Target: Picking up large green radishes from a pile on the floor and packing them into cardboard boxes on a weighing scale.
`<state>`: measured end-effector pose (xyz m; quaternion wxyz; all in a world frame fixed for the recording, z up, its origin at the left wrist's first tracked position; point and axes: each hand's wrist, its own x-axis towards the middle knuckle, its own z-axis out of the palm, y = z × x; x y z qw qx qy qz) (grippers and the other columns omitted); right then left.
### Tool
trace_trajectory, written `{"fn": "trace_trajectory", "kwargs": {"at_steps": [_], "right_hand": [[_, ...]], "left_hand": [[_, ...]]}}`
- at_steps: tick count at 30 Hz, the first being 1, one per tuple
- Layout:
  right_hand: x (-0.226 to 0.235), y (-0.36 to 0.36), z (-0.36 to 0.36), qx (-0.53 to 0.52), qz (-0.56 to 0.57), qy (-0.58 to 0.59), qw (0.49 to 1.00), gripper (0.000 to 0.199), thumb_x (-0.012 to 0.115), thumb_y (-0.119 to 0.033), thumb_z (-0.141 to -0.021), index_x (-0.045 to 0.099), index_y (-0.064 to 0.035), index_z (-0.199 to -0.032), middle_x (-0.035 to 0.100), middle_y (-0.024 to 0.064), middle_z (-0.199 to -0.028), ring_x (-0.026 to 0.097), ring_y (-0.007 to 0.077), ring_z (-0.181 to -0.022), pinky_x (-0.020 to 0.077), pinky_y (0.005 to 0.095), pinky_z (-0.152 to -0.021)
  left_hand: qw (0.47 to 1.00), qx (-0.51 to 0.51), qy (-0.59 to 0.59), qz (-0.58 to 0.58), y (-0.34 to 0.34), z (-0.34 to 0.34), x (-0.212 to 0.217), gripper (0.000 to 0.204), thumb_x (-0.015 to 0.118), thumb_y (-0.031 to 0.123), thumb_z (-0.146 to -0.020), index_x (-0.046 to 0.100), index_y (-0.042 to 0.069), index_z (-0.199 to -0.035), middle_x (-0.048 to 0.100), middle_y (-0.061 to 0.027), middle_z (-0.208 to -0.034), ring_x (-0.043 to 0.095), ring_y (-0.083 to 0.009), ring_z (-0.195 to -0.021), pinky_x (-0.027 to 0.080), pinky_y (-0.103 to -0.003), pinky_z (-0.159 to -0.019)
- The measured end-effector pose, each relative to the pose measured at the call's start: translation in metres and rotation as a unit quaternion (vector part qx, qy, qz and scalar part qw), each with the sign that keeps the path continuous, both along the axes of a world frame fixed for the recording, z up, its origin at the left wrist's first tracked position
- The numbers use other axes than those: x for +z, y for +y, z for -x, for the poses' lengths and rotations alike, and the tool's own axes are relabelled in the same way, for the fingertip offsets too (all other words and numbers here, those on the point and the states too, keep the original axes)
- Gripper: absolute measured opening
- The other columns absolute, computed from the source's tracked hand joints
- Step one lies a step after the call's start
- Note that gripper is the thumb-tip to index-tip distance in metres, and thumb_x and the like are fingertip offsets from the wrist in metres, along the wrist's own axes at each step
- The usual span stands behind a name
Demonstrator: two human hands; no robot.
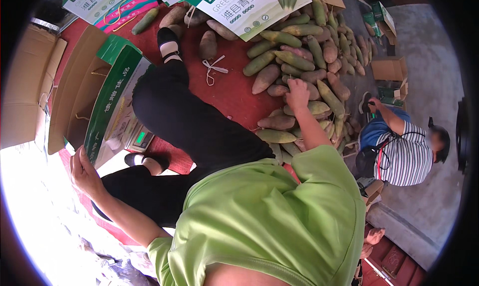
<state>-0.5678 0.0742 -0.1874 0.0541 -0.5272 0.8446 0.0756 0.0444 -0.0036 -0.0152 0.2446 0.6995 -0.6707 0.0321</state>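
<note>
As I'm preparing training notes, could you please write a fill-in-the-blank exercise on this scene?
The person's ____ hand is on the vegetable heap.
The box beside the left hand has a ____ lettered strip.
The string bow on the red mat is ____.
The co-worker's shirt is patterned with ____.

Answers: right; green; white; stripes.

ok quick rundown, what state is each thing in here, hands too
left hand, at the green carton's edge, firmness of grip unclear
right hand, reaching onto the vegetable pile, grip unclear
green carton, open
vegetable pile, loose, heaped
scale, display lit green, partly hidden
white string, looped and knotted, lying on the red floor covering
white-and-green carton at the top, partly out of view
</note>
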Motion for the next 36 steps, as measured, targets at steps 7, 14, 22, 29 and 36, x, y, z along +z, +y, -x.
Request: {"fn": "trace_trajectory", "kwargs": {"at_steps": [7,14,22,29,36], "right_hand": [[0.002,-0.001,0.048,-0.016,-0.092,0.129,0.987,0.066,0.062,-0.01,-0.081,0.038,-0.0254,-0.14,0.036,0.0046,-0.144,0.032,0.0283,-0.137,0.0383,0.0517,-0.097],[0.001,-0.006,0.048,-0.045,-0.182,0.087,0.978,0.067,0.068,-0.004,-0.076,0.041,-0.022,-0.134,0.046,0.0053,-0.131,0.046,0.0302,-0.122,0.0452,0.0487,-0.091],[0.026,-0.013,0.019,-0.036,-0.064,0.011,0.997,0.085,0.082,-0.01,-0.061,0.039,-0.0176,-0.133,0.046,0.0091,-0.13,0.045,0.0362,-0.121,0.0455,0.046,-0.095],[0.048,-0.086,-0.01,0.043,0.233,-0.3,0.924,0.081,0.08,-0.007,-0.061,0.041,-0.0048,-0.132,0.048,0.0153,-0.129,0.047,0.0304,-0.12,0.0399,0.0401,-0.1],[0.213,-0.175,-0.156,0.123,0.308,-0.557,0.761,0.074,0.077,-0.004,-0.07,0.041,-0.0032,-0.134,0.048,0.0109,-0.128,0.048,0.0208,-0.117,0.0395,0.0333,-0.1]], "left_hand": [[1.0,0.014,-0.014,0.003,-0.003,0.005,0.005,0.016,0.058,0.015,-0.092,0.071,0.005,-0.093,0.067,-0.0065,-0.081,0.064,-0.0213,-0.073,0.049,-0.034,-0.067],[1.0,0.001,-0.017,0.022,0.0,0.021,0.018,0.009,0.064,0.012,-0.087,0.07,0.005,-0.089,0.064,-0.0081,-0.076,0.063,-0.022,-0.069,0.048,-0.032,-0.063],[0.998,-0.003,0.069,-0.006,0.003,0.03,0.023,0.013,0.069,0.015,-0.082,0.069,0.003,-0.089,0.061,-0.011,-0.076,0.061,-0.0285,-0.073,0.048,-0.038,-0.067],[0.998,-0.002,0.057,-0.006,0.004,0.026,0.03,0.017,0.07,0.021,-0.082,0.07,0.006,-0.089,0.059,-0.0074,-0.073,0.06,-0.0264,-0.072,0.047,-0.038,-0.066],[0.999,-0.004,0.04,0.023,0.011,0.022,0.032,0.017,0.07,0.023,-0.081,0.07,0.007,-0.086,0.06,-0.0049,-0.074,0.061,-0.0242,-0.072,0.047,-0.037,-0.067]]}}
